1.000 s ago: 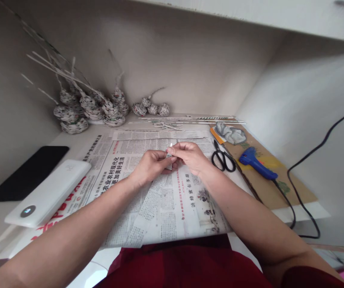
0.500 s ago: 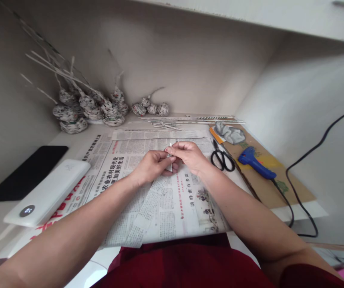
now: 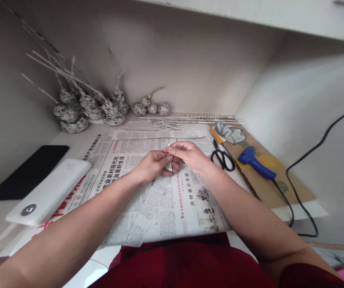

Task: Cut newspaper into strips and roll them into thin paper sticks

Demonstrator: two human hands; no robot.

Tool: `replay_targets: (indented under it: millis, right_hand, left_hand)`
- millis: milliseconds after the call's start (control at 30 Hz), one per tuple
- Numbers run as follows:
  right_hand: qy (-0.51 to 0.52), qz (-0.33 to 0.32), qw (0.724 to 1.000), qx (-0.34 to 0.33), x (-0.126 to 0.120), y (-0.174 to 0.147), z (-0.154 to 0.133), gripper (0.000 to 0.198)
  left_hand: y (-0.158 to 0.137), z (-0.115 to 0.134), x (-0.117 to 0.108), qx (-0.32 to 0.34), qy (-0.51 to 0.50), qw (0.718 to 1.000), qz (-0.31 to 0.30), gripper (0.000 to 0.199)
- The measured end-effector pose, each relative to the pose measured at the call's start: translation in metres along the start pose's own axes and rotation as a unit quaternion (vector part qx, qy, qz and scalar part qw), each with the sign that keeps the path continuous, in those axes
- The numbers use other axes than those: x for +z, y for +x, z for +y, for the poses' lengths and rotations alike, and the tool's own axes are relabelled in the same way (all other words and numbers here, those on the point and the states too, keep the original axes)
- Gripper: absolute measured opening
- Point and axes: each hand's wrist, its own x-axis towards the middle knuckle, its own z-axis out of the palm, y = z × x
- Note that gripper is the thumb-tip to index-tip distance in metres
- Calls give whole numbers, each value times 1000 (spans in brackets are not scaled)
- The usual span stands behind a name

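Observation:
A narrow newspaper strip (image 3: 148, 206) runs slantwise from my hands toward the table's front edge. My left hand (image 3: 152, 165) is closed on its upper part, thumb against curled fingers. From the other side my right hand (image 3: 188, 156) pinches the same paper, its thumb and forefinger meeting the left fingertips. A small white tip of paper (image 3: 169, 145) pokes up above the pinch. My fingers hide most of the held end. Beneath lie newspaper sheets (image 3: 172, 224) spread flat over the table.
Black-handled scissors (image 3: 223, 161) and a blue glue gun (image 3: 257, 163) on cardboard (image 3: 292, 194) lie right. A white power bank (image 3: 50, 192) and black phone-like slab (image 3: 29, 172) lie left. Woven paper gourds (image 3: 71, 118) and thin paper sticks (image 3: 186, 119) are behind. A grey cloth (image 3: 230, 133) lies back right.
Both hands keep their hold with slight finger movement. The white tip above the pinch shows shorter and has shifted slightly left.

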Motion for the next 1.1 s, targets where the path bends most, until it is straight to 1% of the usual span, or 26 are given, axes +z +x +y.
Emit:
replay_targets:
  millis: [67,167,300,433,633,767,867,1033,1100]
  right_hand:
    - [0,-7,1000,-3,-3,-1,-1,29]
    - [11,6,1000,2,-4,-1,0,29]
    - [24,14,999,15,-1,0,2,30]
    - [35,18,999,13,2,0,2,35]
    - [7,-20,1000,16,-2,-2,-2,32]
    - [14,9,999,35,-4,-1,2,34]
    - [22,28,999,32,-5,0,3,37]
    - [9,-23,999,31,-7,-1,0,34]
    - [16,-12,999,37,-7,-1,0,33]
  left_hand:
    - [0,1,0,-6,-5,1000,3,34]
    - [-1,3,1,-18,5,1000,7,33]
    - [-3,4,2,-29,23,999,-1,31]
    - [-3,4,2,-30,16,999,-5,33]
    - [-2,3,1,-35,0,999,-7,34]
    - [-3,4,3,-38,27,999,-22,35]
    - [-3,6,4,-45,25,998,-32,36]
    - [-3,7,4,-46,22,998,-24,36]
    - [-3,6,3,-37,31,998,-32,35]
